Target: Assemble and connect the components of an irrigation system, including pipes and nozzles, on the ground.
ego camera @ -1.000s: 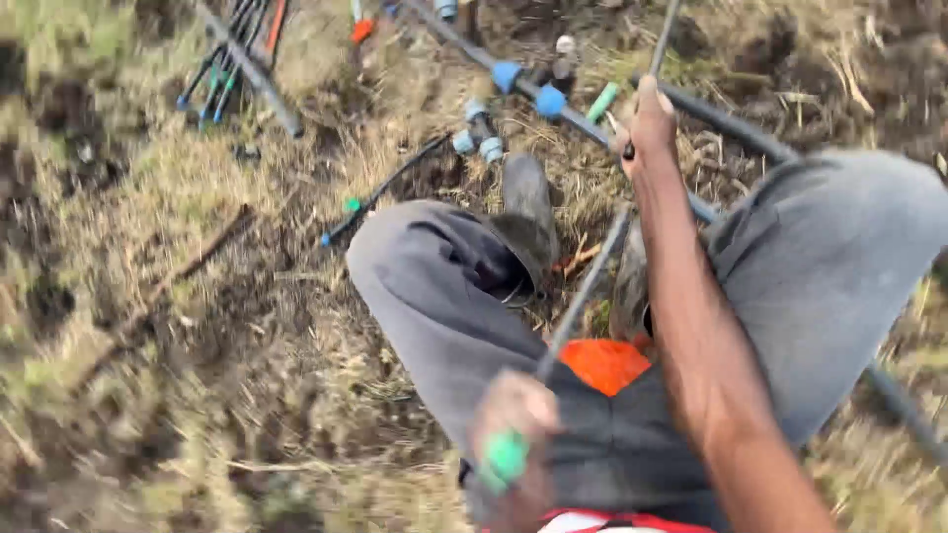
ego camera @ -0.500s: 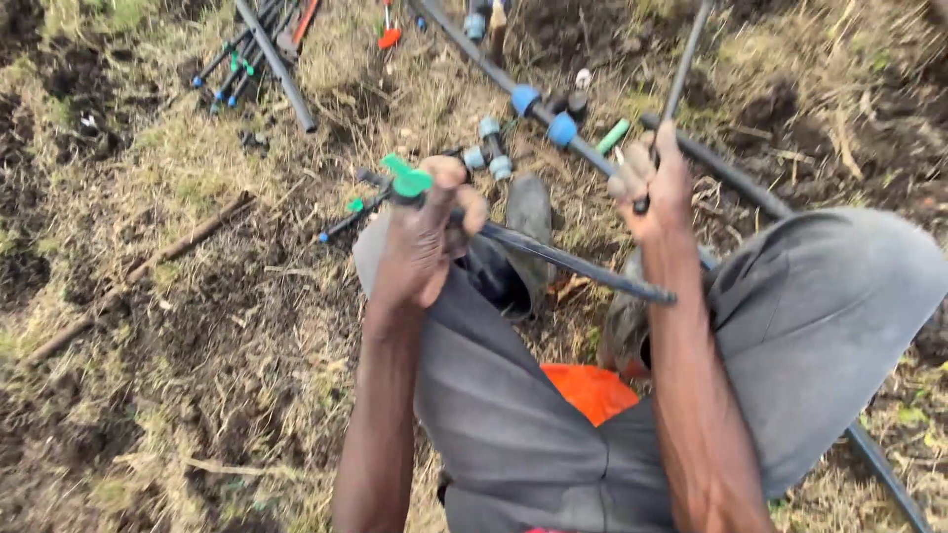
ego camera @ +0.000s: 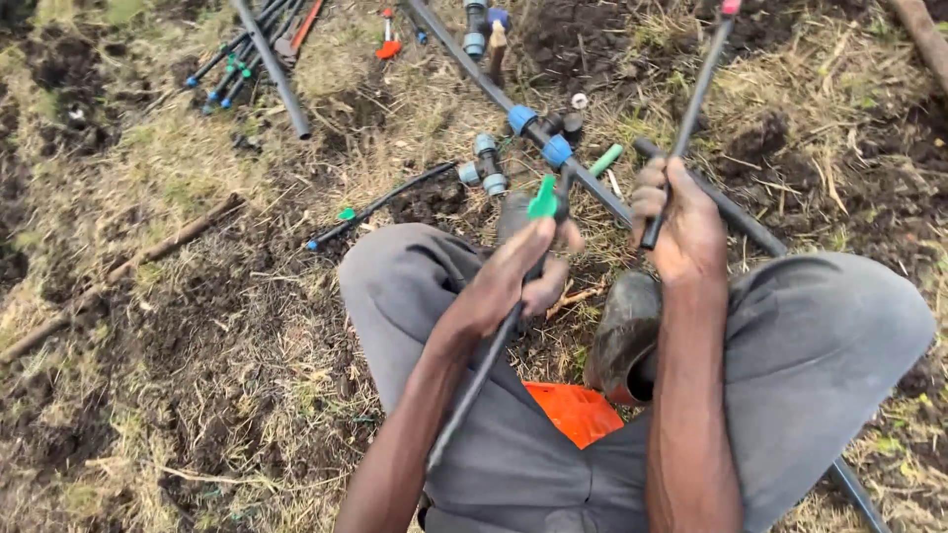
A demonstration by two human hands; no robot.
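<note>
Head view: the left hand [ego camera: 518, 276] is closed around a thin black tube [ego camera: 484, 365] tipped with a green fitting [ego camera: 542, 197], the tube running down over the grey trouser leg [ego camera: 434, 286]. The right hand [ego camera: 681, 222] is closed around a second black rod [ego camera: 691, 109] (red at its far tip), held upright and tilted. Beyond both, a long black pipe [ego camera: 464, 54] with blue couplings [ego camera: 538, 133] lies on the grassy ground [ego camera: 197, 296]. More tubes [ego camera: 257, 49] lie well apart, upper left.

An outdoor field plot being fitted with irrigation: bare dark soil [ego camera: 118, 395] and dry cut grass [ego camera: 326, 128] form the ground, with black pipes [ego camera: 272, 64], blue pipe couplings [ego camera: 538, 133] and thin green-tipped tubes [ego camera: 380, 205] strewn across it.
</note>
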